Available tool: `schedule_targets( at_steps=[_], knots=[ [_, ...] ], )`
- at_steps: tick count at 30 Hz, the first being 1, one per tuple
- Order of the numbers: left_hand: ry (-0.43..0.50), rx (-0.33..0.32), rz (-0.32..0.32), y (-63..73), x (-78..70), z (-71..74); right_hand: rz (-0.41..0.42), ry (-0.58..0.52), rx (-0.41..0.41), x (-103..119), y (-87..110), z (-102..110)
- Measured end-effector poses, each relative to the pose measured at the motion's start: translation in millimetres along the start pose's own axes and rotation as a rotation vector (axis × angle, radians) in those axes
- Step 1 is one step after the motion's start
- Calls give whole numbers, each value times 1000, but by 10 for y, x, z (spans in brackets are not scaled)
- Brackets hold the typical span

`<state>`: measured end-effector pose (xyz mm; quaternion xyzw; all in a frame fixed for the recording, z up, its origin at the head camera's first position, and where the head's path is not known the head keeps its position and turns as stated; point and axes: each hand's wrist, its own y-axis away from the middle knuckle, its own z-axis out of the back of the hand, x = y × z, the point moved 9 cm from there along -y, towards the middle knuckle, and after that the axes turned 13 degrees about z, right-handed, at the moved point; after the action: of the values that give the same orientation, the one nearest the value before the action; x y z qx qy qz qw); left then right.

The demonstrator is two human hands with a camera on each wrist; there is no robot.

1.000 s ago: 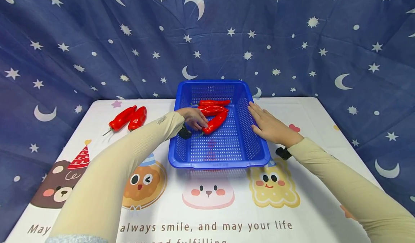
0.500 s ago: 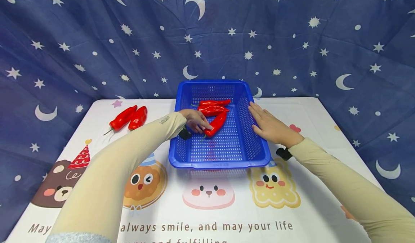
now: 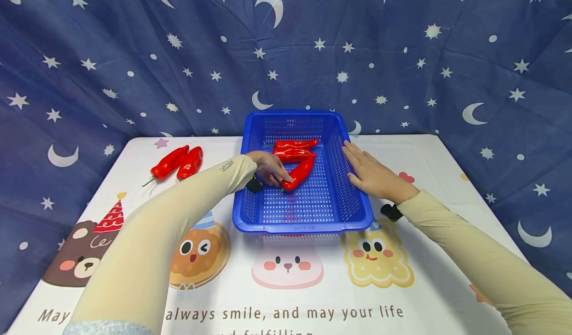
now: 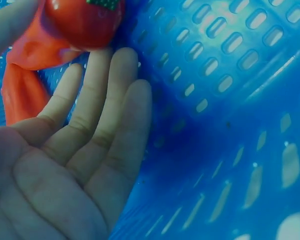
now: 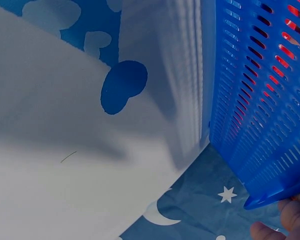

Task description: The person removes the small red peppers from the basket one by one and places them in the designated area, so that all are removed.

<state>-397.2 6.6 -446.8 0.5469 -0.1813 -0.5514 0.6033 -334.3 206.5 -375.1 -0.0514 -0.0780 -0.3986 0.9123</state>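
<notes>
Several long red peppers are in view. My left hand (image 3: 269, 167) reaches into the blue perforated basket (image 3: 304, 227) and holds the nearest pepper (image 3: 299, 173) by its stem end, thumb on top. In the left wrist view, the stem end of this pepper (image 4: 85, 22) shows by the fingertips, the other fingers (image 4: 97, 85) fairly straight. Behind it lie a middle pepper (image 3: 292, 155) and a far pepper (image 3: 297, 144), roughly parallel. My right hand (image 3: 375, 173) rests with straight fingers on the basket's right rim; in the right wrist view its fingertips (image 5: 292, 215) touch the rim.
On the table's left side lie two more red peppers, a stemmed one (image 3: 167, 164) and a shorter-looking one (image 3: 190, 162). The white cartoon-printed tablecloth (image 3: 214, 295) spreads under the basket. A blue star-and-moon curtain (image 3: 304, 37) hangs right behind the table edge.
The left hand has moved slightly to the right and nearer. The pepper it holds has shifted the same way, its stem end now lower in view. The right hand stays put.
</notes>
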Motion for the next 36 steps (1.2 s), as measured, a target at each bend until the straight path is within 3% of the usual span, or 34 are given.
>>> schedule_targets(
  at_steps=[1, 2, 4, 6, 9, 14, 17, 26, 36],
  knots=[
    [-1, -2, 3, 96, -10, -27, -4, -2, 2, 1, 1, 0],
    [-2, 2, 4, 108, -10, -21, -5, -3, 2, 2, 3, 2],
    [-18, 33, -12, -121, 11, 29, -6, -2, 3, 2, 4, 3],
    [-27, 64, -17, -448, 46, 93, -5, 1, 2, 0, 5, 2],
    [-41, 82, -5, -560, 67, 88, 1, 8, 1, -4, 3, -5],
    [-70, 49, 21, -133, 42, -30, -1, 9, 2, -5, 3, -12],
    [-56, 68, 20, -1, 32, -72, -4, 2, 1, -5, 7, -13],
    [-114, 58, -54, 20, -31, -85, 2, 9, -9, -8, 7, -6],
    [-156, 95, -105, 10, -69, -138, -2, 6, -4, -20, -3, -17]
  ],
)
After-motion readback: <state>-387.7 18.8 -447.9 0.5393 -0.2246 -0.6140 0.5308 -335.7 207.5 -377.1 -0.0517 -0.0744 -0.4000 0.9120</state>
